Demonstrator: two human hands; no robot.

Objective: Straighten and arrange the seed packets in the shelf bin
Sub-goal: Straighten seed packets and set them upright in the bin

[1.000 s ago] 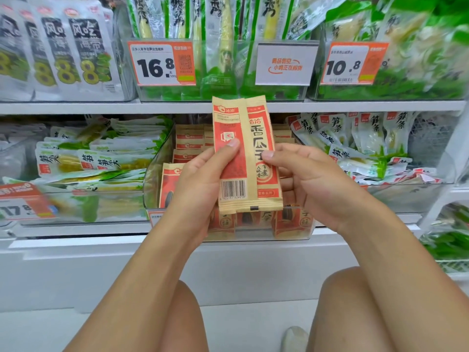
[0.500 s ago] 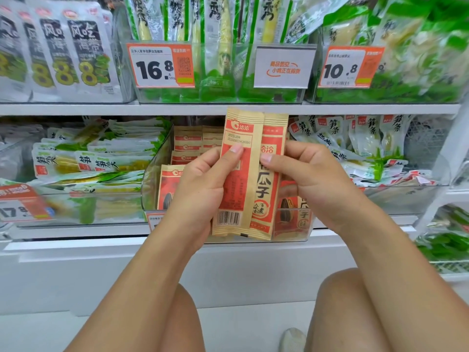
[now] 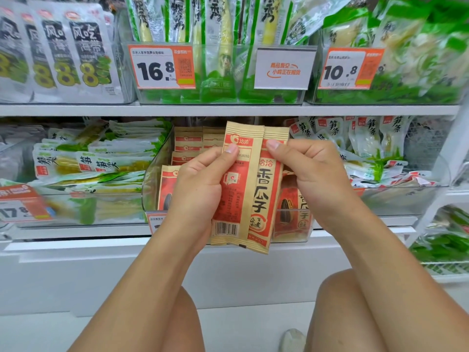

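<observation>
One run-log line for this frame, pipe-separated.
stage: straightening | left hand: holds seed packets | right hand: pinches packets' top | packets: upright, before bin | in bin: not yet

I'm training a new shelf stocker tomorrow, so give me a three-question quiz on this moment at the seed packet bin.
1. True or false: the left hand and right hand both grip the held seed packets in front of the clear bin.
2. Which held packet shows its barcode side to the camera?
A. the one under the left thumb
B. the one under the right thumb
C. neither
3. Fill in: the price tag on the shelf above, to the left of the held packets, reads ____.

Key
1. True.
2. A; the right one shows its front lettering.
3. 16.8
</observation>
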